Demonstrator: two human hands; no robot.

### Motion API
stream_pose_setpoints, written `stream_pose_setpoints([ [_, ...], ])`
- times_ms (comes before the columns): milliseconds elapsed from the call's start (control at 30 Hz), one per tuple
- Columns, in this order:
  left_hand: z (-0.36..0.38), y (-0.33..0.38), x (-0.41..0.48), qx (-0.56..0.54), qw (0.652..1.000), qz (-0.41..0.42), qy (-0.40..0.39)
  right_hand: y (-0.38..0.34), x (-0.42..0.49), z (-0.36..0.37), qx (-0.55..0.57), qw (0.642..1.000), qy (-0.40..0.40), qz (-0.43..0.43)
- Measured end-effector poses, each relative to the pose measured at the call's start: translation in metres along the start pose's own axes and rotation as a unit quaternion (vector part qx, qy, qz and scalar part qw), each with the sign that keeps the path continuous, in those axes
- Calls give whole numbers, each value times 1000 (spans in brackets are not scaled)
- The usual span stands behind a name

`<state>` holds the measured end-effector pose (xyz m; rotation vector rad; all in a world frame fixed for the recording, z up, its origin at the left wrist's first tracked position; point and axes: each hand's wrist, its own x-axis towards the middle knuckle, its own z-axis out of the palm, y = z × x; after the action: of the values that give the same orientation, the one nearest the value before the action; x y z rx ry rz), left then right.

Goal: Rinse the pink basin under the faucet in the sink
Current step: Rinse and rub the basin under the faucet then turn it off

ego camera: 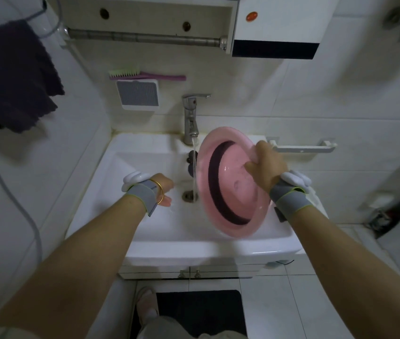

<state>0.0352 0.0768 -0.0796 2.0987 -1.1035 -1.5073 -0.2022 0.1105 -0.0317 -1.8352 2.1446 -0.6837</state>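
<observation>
The pink basin [230, 192] with a dark band inside is tilted on its edge over the right half of the white sink [145, 231]. My right hand [266, 166] grips its upper right rim, fingers inside the bowl. The steel faucet [190, 118] runs; its water stream [194, 172] falls just left of the basin's rim onto the drain [189, 195]. My left hand [164, 188] is low in the sink, left of the stream, holding nothing, its fingers mostly hidden behind the wrist.
A dark towel [13, 77] hangs at the left wall. A pink brush [145, 75] lies on a white wall holder [137, 95] behind the faucet. A white wall bracket [301, 146] sits right of the sink. A dark mat [201, 311] lies on the floor.
</observation>
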Motion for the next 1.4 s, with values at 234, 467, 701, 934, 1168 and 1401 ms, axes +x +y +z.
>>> stream_pose_setpoints([
  [234,8,-17,1,6,999,-25,-18,25,8,23,335,914,8,228],
  [467,6,-17,4,-28,998,-42,-39,47,6,23,437,827,-50,351],
  [701,3,-5,-9,74,994,-35,-69,76,-8,34,414,813,-83,401],
  [934,12,-10,-10,30,996,-31,-73,81,-7,34,360,869,-17,338],
  [1168,29,-8,-1,-105,987,-63,-105,56,6,6,277,927,29,251],
  [1401,42,4,19,-106,987,-52,-112,41,19,-1,211,957,59,189],
])
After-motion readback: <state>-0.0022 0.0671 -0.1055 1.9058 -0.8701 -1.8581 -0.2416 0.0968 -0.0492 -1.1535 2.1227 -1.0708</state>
